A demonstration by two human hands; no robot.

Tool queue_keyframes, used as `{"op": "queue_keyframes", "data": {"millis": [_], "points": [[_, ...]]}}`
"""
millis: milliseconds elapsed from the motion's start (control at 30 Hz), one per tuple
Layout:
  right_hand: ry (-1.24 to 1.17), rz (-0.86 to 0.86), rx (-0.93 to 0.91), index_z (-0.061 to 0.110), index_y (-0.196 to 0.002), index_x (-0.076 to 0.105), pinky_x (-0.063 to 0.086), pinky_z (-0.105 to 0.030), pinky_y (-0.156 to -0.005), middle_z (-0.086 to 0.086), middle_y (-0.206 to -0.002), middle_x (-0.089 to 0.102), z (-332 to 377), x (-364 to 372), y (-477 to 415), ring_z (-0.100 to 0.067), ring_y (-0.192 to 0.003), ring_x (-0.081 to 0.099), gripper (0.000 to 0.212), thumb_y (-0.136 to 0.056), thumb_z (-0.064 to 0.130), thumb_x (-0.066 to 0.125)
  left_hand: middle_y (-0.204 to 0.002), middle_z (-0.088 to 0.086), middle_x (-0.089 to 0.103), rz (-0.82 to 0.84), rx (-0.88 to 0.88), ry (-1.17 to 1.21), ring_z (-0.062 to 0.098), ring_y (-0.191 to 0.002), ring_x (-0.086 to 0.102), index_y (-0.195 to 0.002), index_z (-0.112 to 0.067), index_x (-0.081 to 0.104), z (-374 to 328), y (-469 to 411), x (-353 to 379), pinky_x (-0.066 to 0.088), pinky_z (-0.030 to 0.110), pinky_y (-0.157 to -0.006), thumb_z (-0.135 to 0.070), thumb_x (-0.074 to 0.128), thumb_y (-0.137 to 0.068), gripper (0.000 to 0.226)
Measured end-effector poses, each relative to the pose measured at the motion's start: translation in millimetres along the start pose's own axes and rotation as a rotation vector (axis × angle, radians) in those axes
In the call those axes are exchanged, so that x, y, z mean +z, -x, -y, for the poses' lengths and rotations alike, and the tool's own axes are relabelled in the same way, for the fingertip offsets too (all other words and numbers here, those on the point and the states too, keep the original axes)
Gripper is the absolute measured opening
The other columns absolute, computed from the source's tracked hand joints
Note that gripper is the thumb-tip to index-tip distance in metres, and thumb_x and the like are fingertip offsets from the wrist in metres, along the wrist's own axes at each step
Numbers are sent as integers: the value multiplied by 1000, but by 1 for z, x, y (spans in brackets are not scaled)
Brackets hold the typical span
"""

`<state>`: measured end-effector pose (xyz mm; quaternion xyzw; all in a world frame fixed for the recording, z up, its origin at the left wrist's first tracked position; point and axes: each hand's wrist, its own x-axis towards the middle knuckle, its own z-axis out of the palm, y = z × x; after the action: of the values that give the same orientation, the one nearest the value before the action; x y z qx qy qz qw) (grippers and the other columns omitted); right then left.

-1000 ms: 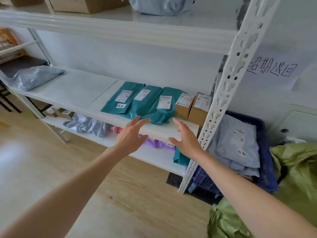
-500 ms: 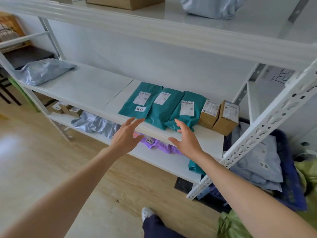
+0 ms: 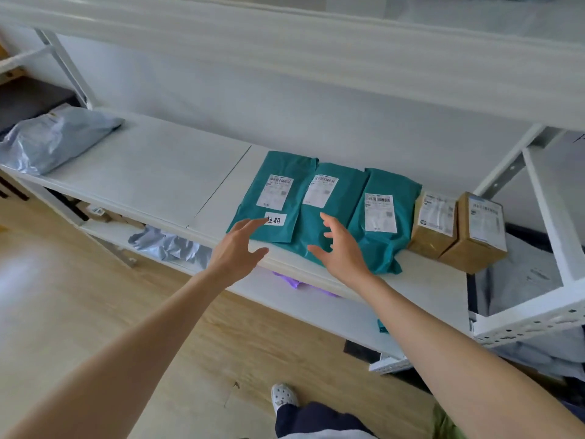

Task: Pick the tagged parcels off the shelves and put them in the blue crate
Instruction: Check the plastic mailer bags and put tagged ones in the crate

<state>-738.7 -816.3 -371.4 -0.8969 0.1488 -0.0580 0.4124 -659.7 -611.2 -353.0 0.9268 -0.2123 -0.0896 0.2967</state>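
My left hand (image 3: 235, 248) and right hand (image 3: 340, 248) are both wide open, fingers spread, holding nothing, at the front edge of the middle shelf (image 3: 142, 172) in frame centre. The tagged parcel (image 3: 294, 166), leftmost of three overlapping teal bags there, has its white handwritten tag (image 3: 276, 219) right at my left fingertips, contact unclear; my right hand is over the middle teal bag (image 3: 345, 185). Two cardboard boxes (image 3: 435, 221) sit just right of the bags, and the blue crate (image 3: 528, 229) is mostly hidden behind the shelf frame, far right.

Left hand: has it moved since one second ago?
Yes. The left hand has advanced past the shelf edge; its fingertips now lie over the tagged teal parcel.
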Motion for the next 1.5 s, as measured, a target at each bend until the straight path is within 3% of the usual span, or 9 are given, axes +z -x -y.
{"op": "queue_keyframes", "data": {"millis": [367, 633, 833, 933, 1233, 1500], "points": [[34, -33, 93, 18, -146, 31, 45, -39, -101, -5, -147, 39, 8, 25, -41, -18, -124, 50, 71, -86, 25, 69, -138, 3, 49, 73, -17, 93, 22, -117, 53, -141, -28, 41, 47, -62, -12, 48, 33, -91, -23, 69, -85, 63], [-40, -158, 233, 18, -145, 33, 45, -35, -100, -9, -144, 42, 35, 58, -58, -21, -120, 52, 71, -85, 24, 71, -140, 3, 48, 248, 21, 94, 21, -121, 53, -141, -30, 41, 94, -101, -38, 49, 36, -90, -27, 72, -83, 66], [-49, -181, 287, 18, -143, 35, 45, -34, -98, -7, -143, 44, 48, 74, -77, -20, -119, 52, 68, -85, 23, 71, -143, 4, 45, 342, 24, 154, 23, -122, 50, -143, -27, 38, 112, -137, -49, 49, 35, -86, -26, 72, -84, 68], [-67, -172, 334, 19, -142, 36, 43, -32, -99, -6, -142, 45, 47, 79, -90, -19, -120, 51, 65, -86, 24, 70, -142, 6, 46, 368, 7, 160, 24, -122, 51, -143, -26, 38, 117, -155, -49, 49, 37, -91, -27, 73, -83, 69], [-150, -120, 444, 14, -141, 39, 38, -30, -100, -10, -142, 47, 27, 79, -142, -22, -123, 51, 54, -95, 39, 53, -139, 9, 47, 442, -10, 74, 25, -120, 52, -142, -24, 38, 129, -200, -33, 48, 36, -95, -28, 65, -89, 60], [-286, -138, 531, 10, -139, 41, 40, -46, -106, -10, -141, 48, 9, 75, -159, -25, -125, 49, 51, -98, 41, 45, -139, 7, 47, 519, -121, 203, 17, -108, 49, -142, -21, 38, 120, -224, -12, 45, 27, -78, -25, 59, -93, 54]]}}
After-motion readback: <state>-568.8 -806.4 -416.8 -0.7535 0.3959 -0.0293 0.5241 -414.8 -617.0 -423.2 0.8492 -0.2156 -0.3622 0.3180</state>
